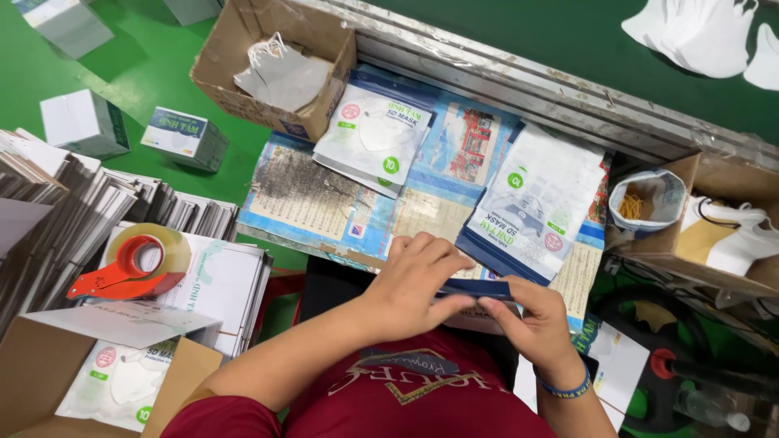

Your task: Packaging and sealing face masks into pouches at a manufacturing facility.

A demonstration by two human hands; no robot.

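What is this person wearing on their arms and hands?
Both hands are bare, no gloves. The left hand and its forearm carry nothing, with a dark red short sleeve at the upper arm. The right hand has a blue wristband with pale lettering around the wrist. No rings or watch show.

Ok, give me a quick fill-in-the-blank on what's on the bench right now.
Both hands, left hand and right hand, pinch one dark ____ pouch edge.
The tape dispenser has a ____ handle.
The small bag beside the right-hand pouch stack holds ____ bands.

Missing: blue; red; rubber
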